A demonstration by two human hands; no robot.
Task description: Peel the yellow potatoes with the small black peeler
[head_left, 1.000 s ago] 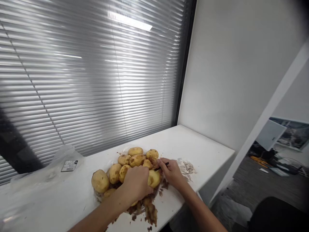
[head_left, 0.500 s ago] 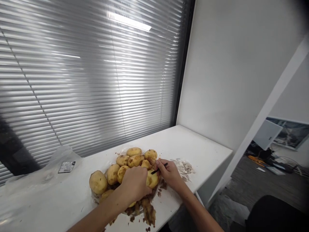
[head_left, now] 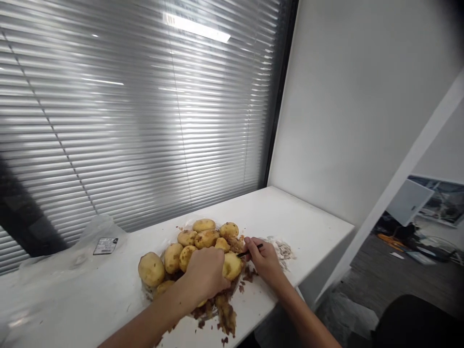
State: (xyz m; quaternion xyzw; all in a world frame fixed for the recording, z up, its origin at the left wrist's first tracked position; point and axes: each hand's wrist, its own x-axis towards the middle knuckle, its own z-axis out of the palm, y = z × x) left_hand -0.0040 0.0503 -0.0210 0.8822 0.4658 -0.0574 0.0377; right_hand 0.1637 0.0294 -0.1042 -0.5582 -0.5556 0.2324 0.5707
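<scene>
My left hand [head_left: 207, 271] is wrapped round a pale, partly peeled potato [head_left: 232, 266] at the right of the pile. Between the fingers of my right hand [head_left: 261, 257] is a thin black-handled tool [head_left: 250, 251], its far end at the potato's upper right side. Several yellowish potatoes with brown patches lie on clear plastic, among them a large one [head_left: 151, 269] at the left and a long one [head_left: 207, 239] behind my left hand. Brown peelings [head_left: 226, 315] are scattered at the front, below my left hand.
A white table [head_left: 308, 224] runs along the blinds and the wall. Crumpled whitish material [head_left: 284, 251] lies right of my right hand. A clear plastic bag with a label [head_left: 105, 246] is at the left. A black rounded object [head_left: 402, 321] stands at the lower right.
My right hand and the black-handled tool have moved slightly right, and the tool covers less of the potato. My left hand keeps its hold. The whole view has shifted a little.
</scene>
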